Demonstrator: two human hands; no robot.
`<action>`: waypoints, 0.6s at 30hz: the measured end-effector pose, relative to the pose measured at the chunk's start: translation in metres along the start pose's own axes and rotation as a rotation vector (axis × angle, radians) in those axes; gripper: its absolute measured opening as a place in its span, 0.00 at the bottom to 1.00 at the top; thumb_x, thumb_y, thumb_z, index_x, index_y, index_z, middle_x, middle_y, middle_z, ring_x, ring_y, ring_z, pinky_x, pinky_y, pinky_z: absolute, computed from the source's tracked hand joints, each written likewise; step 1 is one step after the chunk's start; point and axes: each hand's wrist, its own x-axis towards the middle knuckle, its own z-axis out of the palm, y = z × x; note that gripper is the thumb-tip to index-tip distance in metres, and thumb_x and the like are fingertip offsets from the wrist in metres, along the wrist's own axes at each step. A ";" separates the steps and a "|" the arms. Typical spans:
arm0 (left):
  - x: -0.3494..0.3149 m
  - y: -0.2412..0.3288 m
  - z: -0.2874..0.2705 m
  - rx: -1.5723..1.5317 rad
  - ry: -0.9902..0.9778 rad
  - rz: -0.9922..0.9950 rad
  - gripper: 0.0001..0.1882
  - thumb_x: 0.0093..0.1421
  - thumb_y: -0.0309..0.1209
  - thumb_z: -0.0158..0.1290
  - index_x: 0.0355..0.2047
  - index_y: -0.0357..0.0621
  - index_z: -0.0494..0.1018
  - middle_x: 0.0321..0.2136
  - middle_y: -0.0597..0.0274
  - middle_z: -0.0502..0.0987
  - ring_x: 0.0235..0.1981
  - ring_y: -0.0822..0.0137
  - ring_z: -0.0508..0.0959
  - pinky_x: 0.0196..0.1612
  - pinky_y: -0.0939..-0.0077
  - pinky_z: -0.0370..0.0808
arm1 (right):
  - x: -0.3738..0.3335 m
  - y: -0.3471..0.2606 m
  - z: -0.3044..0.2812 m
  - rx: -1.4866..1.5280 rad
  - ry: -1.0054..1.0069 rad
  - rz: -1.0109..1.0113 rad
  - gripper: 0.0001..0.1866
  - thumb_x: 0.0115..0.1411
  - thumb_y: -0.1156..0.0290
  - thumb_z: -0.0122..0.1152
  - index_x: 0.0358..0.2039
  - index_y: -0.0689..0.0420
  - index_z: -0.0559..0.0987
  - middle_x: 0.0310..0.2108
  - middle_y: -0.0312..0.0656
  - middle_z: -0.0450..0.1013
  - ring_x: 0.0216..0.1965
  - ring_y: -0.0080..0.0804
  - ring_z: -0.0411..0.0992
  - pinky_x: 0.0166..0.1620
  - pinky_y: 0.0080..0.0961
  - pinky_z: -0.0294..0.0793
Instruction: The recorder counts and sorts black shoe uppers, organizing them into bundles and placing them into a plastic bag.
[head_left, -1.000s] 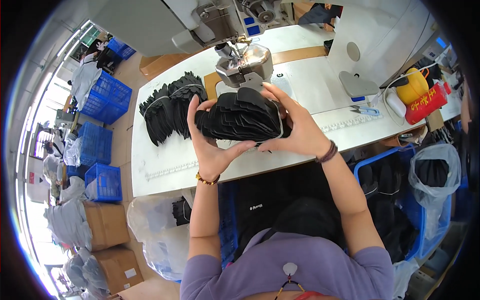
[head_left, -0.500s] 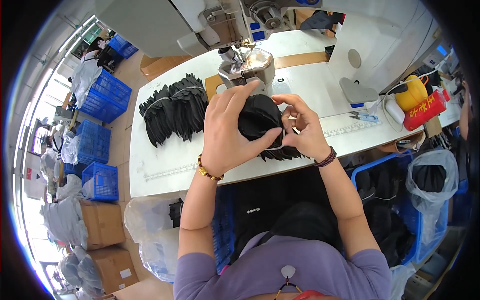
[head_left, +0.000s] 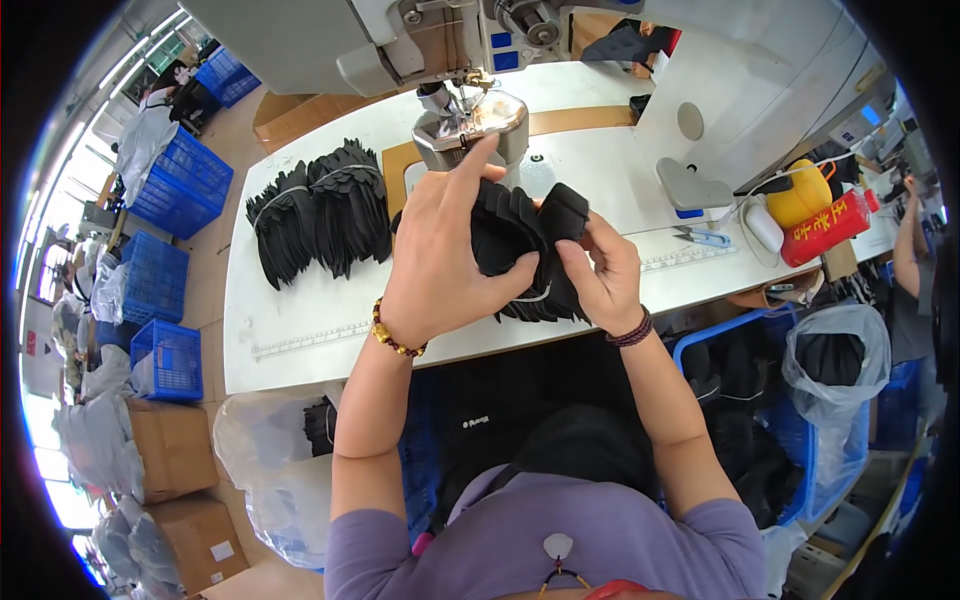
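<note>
My left hand (head_left: 438,255) is wrapped round a bundle of black fabric pieces (head_left: 505,225), thumb on the near side, just in front of the sewing machine's metal bed (head_left: 472,130). A pale band shows round the bundle's lower part. Between thumb and fingers, my right hand (head_left: 608,272) pinches the upper end of one black fabric piece (head_left: 566,210), folded away from the others at the bundle's right side. Two more banded bundles of black pieces (head_left: 318,210) lie side by side on the white table (head_left: 310,310), left of my left hand.
Thread snips (head_left: 704,237) lie beside a ruler strip at the right. Beyond them are a red bottle (head_left: 828,230) and a yellow container (head_left: 800,193). Blue crates (head_left: 168,355) and cartons (head_left: 172,450) line the left floor; another person's arm (head_left: 906,245) shows far right.
My right hand has drawn one black piece's end up and out at the bundle's right side. My left hand keeps its hold. The whole view has shifted slightly.
</note>
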 end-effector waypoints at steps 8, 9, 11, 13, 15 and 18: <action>-0.006 0.005 -0.001 0.013 0.060 0.027 0.25 0.37 0.32 0.62 0.39 0.40 0.71 0.35 0.56 0.73 0.38 0.54 0.71 0.44 0.66 0.68 | -0.005 -0.002 0.002 -0.143 0.047 -0.182 0.26 0.58 0.83 0.50 0.58 0.63 0.61 0.44 0.51 0.73 0.38 0.30 0.75 0.41 0.22 0.73; -0.006 0.004 0.000 0.007 0.063 0.017 0.25 0.37 0.32 0.62 0.38 0.40 0.71 0.35 0.56 0.73 0.39 0.54 0.71 0.44 0.66 0.68 | -0.005 0.000 0.004 -0.160 0.073 -0.232 0.25 0.58 0.85 0.48 0.57 0.63 0.62 0.44 0.51 0.74 0.38 0.33 0.76 0.41 0.23 0.73; -0.007 0.004 0.000 0.004 0.066 0.005 0.24 0.36 0.32 0.63 0.36 0.40 0.71 0.35 0.56 0.73 0.39 0.54 0.71 0.44 0.66 0.69 | -0.005 0.002 0.007 -0.150 0.113 -0.271 0.24 0.58 0.85 0.49 0.56 0.63 0.63 0.43 0.51 0.74 0.38 0.34 0.76 0.40 0.22 0.73; -0.007 0.003 -0.001 0.038 0.069 0.032 0.24 0.36 0.31 0.65 0.36 0.38 0.73 0.37 0.56 0.74 0.41 0.57 0.72 0.44 0.69 0.69 | -0.005 0.002 0.009 -0.140 0.169 -0.291 0.24 0.57 0.86 0.49 0.55 0.63 0.65 0.43 0.50 0.74 0.37 0.35 0.77 0.40 0.22 0.73; -0.007 0.003 -0.001 0.044 0.054 0.023 0.23 0.35 0.32 0.65 0.34 0.37 0.73 0.38 0.56 0.74 0.41 0.57 0.72 0.45 0.69 0.69 | -0.005 -0.002 0.007 -0.298 0.147 -0.301 0.20 0.56 0.84 0.52 0.50 0.63 0.70 0.41 0.49 0.75 0.35 0.34 0.77 0.38 0.22 0.73; -0.006 0.004 -0.001 0.049 0.039 0.007 0.22 0.35 0.33 0.66 0.32 0.37 0.74 0.38 0.56 0.74 0.41 0.58 0.72 0.45 0.69 0.69 | -0.003 -0.008 0.002 -0.351 0.065 -0.215 0.16 0.54 0.81 0.58 0.44 0.64 0.74 0.40 0.48 0.76 0.34 0.34 0.77 0.37 0.21 0.73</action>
